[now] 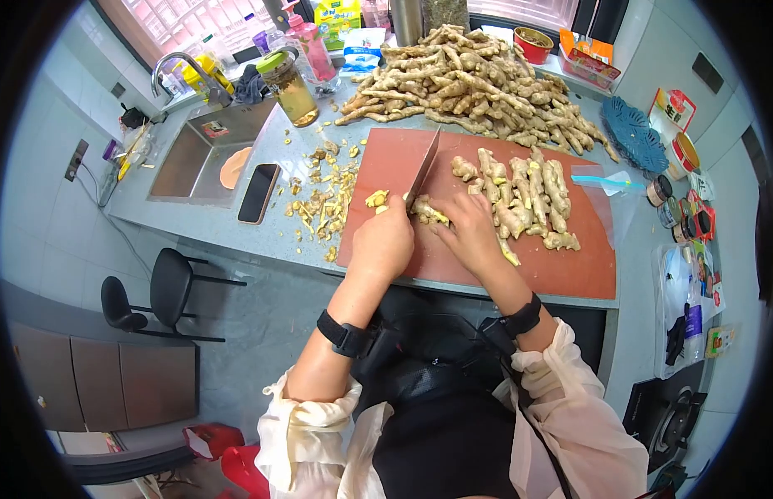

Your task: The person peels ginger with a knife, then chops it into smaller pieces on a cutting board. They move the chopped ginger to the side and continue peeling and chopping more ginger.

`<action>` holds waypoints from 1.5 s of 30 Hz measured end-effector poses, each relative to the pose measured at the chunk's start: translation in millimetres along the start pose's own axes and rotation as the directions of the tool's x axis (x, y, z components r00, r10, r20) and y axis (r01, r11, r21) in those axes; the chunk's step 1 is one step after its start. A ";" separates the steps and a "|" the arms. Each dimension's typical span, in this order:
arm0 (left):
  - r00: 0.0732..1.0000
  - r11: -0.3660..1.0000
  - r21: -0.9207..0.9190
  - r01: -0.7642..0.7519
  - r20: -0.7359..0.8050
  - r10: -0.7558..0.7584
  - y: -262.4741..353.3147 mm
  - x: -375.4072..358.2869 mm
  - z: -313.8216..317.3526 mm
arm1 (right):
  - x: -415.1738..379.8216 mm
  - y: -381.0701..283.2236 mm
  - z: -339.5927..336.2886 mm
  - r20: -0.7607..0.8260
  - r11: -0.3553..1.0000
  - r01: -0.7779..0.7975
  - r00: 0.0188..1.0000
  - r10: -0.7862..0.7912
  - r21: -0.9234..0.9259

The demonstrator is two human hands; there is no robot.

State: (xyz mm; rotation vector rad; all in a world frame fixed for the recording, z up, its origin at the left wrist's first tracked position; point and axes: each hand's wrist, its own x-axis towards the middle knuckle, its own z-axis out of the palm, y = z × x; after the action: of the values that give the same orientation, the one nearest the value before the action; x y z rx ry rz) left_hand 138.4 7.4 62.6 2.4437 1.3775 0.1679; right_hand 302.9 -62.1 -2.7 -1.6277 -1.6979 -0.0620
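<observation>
My left hand (385, 239) is closed around the handle of a kitchen knife (425, 166), whose blade points up and away over the red-brown cutting board (386, 158). Close to its right, my right hand (472, 233) presses its fingers on a ginger root (428, 210) at the blade's side. Small cut ginger pieces (376, 199) lie just left of the knife. On the right half of the board, several trimmed ginger roots (528, 195) lie side by side. Part of the held root is hidden by my fingers.
A big heap of ginger (478, 87) stands behind the board. Ginger scraps (324, 191) litter the counter at left, near a phone (258, 194), a jar of liquid (288, 90) and the sink (187, 158). A blue dish (634, 133) and small jars (669, 212) line the right.
</observation>
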 end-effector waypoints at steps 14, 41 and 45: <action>0.995 0.934 -0.357 -0.024 -0.095 -0.010 -46.1 -2.5 -4.0 | -2.3 2.7 -1.0 0.012 0.999 -0.003 1.000 0.002 0.036; 1.000 0.959 -0.283 0.004 0.029 0.004 -26.5 -5.2 -19.8 | -4.1 4.3 1.4 0.001 1.000 -0.014 1.000 0.014 0.021; 0.998 0.970 -0.242 -0.023 0.057 0.038 -27.1 -3.7 -19.4 | -3.4 4.5 1.3 0.013 0.999 -0.021 1.000 0.020 0.026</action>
State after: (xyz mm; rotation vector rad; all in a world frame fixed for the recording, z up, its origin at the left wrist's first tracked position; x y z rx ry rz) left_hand 109.5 21.7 71.8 2.2503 1.2174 0.2500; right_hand 305.8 -63.4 -7.4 -1.6297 -1.6849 -0.0193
